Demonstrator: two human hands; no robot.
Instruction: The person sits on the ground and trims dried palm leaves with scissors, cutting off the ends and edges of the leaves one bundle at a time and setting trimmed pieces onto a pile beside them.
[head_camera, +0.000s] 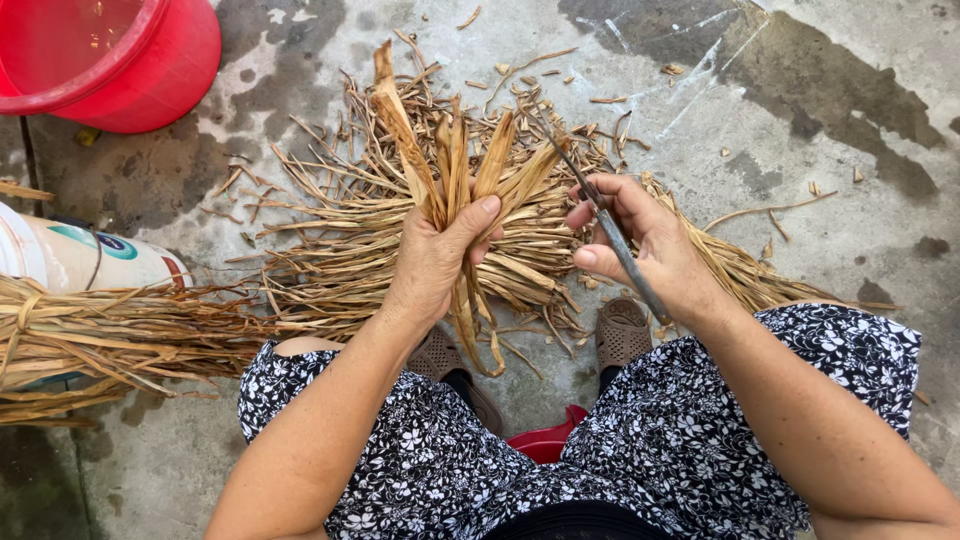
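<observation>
Watching from the head view, I am seeing the left hand (435, 255) closing firmly round a bunch of dried leaves (470, 165), the thumb pressing across the front and the strips fanning upward above the pile of dried strips (340, 270) on the concrete floor (820, 130). The right hand (640, 245) is curling shut round a slim knife (605, 225), its blade slanting up toward the bunch and its point sitting close to the leaf tips.

I am judging the main risk to be the blade sliding along a brittle strip toward the left thumb, since the two hands are working very near each other. The leaves may also be splitting unevenly or slipping from the bunch if the grip is loosening.

The red bucket (150, 70) at the upper left is showing only part of its inside, and I cannot tell what is in it. A white container (80, 255) is lying on its side behind a tied bundle (110, 340); its contents are hidden.
</observation>
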